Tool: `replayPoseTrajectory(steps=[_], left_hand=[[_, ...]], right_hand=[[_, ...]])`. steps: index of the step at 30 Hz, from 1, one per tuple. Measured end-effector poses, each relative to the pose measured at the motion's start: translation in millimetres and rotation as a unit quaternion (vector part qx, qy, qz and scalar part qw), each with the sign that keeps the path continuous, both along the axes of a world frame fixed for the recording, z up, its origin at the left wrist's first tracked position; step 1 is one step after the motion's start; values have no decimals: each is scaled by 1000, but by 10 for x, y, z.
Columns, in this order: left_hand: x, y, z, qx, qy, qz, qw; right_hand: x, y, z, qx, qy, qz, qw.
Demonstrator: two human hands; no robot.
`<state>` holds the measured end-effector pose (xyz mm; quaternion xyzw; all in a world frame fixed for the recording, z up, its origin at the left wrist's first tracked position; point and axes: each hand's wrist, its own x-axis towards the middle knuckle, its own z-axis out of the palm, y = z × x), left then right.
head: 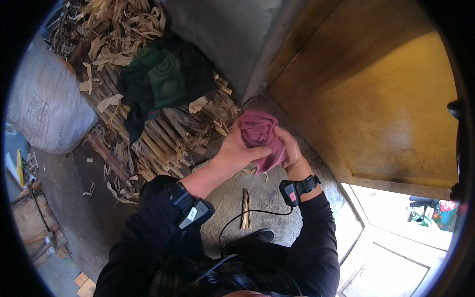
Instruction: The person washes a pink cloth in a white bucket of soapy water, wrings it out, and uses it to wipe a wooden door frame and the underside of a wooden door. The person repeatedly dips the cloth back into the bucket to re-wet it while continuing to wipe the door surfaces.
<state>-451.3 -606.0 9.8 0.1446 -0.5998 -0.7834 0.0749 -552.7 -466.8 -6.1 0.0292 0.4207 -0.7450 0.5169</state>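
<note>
A bunched pink cloth (259, 130) is held between my two hands, in front of me near the corner where the wall meets a wooden door. My left hand (235, 150) grips it from the left, with the thumb across its lower front. On the right side, my right hand (287, 148) has its fingers partly hidden behind the cloth. One loose end of the cloth hangs down between my wrists. Both wrists wear black strapped devices, and a black cable runs from the right one.
Bundled dry stalks (163, 137) with husks lie to the left, a dark green cloth (167, 74) on top. A full white sack (52, 107) stands at far left. The yellow-brown door (371, 92) rises at right. A split stalk piece (246, 209) lies on the floor.
</note>
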Motion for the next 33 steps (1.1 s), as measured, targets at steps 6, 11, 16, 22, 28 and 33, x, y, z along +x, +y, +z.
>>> replayPoseTrajectory(steps=[6, 11, 16, 22, 28, 33], left_hand=[[-32, -7, -57, 114, -58, 29, 991], [-32, 49, 16, 232, -10, 39, 972], [3, -13, 20, 28, -14, 12, 999], [5, -171, -93, -288, 75, 145, 944], [13, -226, -123, -1, -8, 130, 992], [-95, -317, -252, -1, 17, 126, 992]], right_hand=[[-77, 21, 133, 61, 313, 13, 948], [-46, 137, 25, -98, 249, 12, 963], [197, 108, -20, -248, -95, 110, 958], [-38, -28, 582, -110, 94, 30, 989], [-426, -176, 2441, 20, 505, -213, 836], [-776, -534, 4506, 74, 808, -368, 455]])
